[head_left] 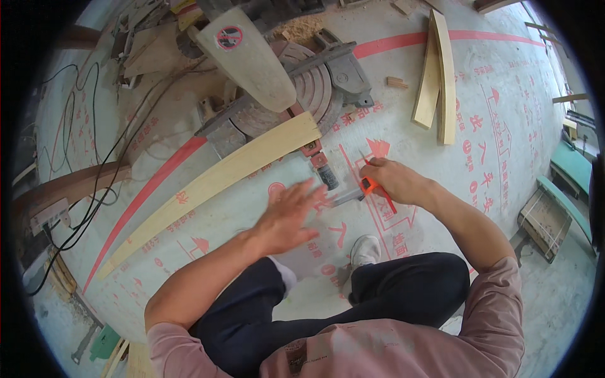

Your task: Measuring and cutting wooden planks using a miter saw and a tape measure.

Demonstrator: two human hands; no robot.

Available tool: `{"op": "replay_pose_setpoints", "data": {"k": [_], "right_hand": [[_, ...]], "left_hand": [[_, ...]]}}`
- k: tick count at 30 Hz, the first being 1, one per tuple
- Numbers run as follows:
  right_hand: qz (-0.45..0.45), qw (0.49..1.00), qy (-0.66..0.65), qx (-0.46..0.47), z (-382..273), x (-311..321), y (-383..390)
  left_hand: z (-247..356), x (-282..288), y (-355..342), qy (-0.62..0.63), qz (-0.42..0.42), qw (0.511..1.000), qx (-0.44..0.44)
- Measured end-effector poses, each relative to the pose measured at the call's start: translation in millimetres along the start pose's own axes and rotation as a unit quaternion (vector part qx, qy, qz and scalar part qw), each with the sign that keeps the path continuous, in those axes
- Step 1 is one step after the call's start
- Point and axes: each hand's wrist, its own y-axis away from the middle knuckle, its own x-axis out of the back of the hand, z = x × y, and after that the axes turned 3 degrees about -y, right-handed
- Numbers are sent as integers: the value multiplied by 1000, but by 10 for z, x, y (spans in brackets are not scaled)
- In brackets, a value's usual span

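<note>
A long pale plank [220,176] lies diagonally across the front of a mitre saw [302,82], its right end over the saw's base beside the red-and-black front handle [321,167]. My left hand [287,217] hovers below the plank with fingers spread and nothing in them. My right hand [394,179], right of the handle, is closed on an orange tool [368,186], apparently a tape measure, and a thin red stick like a pencil [387,204]; the fingers partly hide both.
Two boards [444,94] and a small wood offcut [397,82] lie at upper right on the printed floor covering [485,151]. Black cables [94,138] trail at left. Sawdust [305,25] lies behind the saw. Teal panels and a carton [545,220] are at far right.
</note>
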Motion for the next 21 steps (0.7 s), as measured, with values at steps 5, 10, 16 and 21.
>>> {"op": "replay_pose_setpoints", "data": {"k": [5, 10, 16, 21], "right_hand": [[-65, 976, 180, -100, 830, -41, 40], [-86, 957, 233, -149, 925, -12, -343], [-31, 916, 351, -192, 947, -335, -671], [199, 940, 183, -208, 607, -271, -822]], "left_hand": [[-1184, 50, 505, 73, 123, 947, 286], [-2246, 295, 1453, -14, 72, 893, 445], [-2433, 635, 1301, 81, -129, 887, 437], [-2749, 546, 1488, 85, -212, 852, 471]]}}
